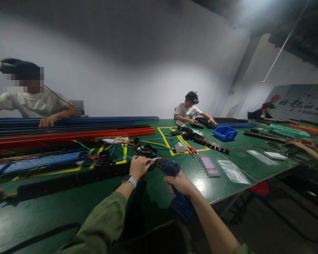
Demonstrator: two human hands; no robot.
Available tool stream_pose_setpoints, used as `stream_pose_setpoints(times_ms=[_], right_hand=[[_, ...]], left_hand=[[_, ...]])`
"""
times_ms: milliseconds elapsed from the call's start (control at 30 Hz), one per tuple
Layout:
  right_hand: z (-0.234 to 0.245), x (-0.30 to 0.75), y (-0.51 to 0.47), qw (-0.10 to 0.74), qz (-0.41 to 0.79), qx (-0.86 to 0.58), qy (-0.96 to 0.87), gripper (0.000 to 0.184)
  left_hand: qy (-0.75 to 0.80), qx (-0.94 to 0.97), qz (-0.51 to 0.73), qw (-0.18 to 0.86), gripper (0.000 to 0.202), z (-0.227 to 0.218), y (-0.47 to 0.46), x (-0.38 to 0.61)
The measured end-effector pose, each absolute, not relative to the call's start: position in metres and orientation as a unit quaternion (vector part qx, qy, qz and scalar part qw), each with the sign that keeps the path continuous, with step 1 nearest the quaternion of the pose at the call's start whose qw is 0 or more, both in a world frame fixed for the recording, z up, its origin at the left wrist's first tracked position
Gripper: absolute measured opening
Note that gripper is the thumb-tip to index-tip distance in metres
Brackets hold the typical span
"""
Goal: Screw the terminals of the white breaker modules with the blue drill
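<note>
My right hand (181,183) grips a blue cordless drill (169,166) by its handle, the battery base low near the table edge. The drill points left, its tip by the fingers of my left hand (139,167). My left hand, with a watch on its wrist, is closed at the right end of a long black bar (76,180) with small red spots. Its fingertips and the drill tip are close together; any screw there is too small to make out. Behind the bar lie loose coloured wires (108,150) and a small black socket part (150,150).
Red rails (122,133) and blue rails (145,118) lie at the back left. A white breaker block (180,148), a blue bin (225,133) and a plastic bag (234,172) are to the right. Co-workers sit across the green table; another person's hands (302,144) are at far right.
</note>
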State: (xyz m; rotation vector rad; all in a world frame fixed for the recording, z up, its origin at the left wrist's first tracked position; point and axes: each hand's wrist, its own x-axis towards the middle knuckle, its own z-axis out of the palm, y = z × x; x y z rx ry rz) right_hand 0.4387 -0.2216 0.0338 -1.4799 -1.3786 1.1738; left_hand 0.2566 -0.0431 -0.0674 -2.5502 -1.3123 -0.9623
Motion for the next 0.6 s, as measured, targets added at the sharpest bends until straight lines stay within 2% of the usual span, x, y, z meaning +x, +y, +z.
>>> stream_pose_setpoints(times_ms=[200, 367, 500, 600], right_hand=[[0.0342, 0.4388, -0.2224, 0.386, 0.459, -0.593, -0.537, 0.032], [0.0351, 0.4402, -0.2220, 0.380, 0.464, -0.580, -0.552, 0.042], [0.0328, 0.4409, -0.2213, 0.375, 0.461, -0.583, -0.553, 0.032], [0.0319, 0.4408, -0.2210, 0.381, 0.463, -0.587, -0.544, 0.032]], left_hand=[[-0.432, -0.843, -0.314, 0.060, 0.035, -0.0671, -0.0434, 0.2568], [-0.433, -0.842, -0.316, 0.061, 0.035, -0.0669, -0.0435, 0.2572], [-0.429, -0.842, -0.321, 0.062, 0.035, -0.0668, -0.0439, 0.2570], [-0.429, -0.842, -0.320, 0.062, 0.034, -0.0657, -0.0448, 0.2566]])
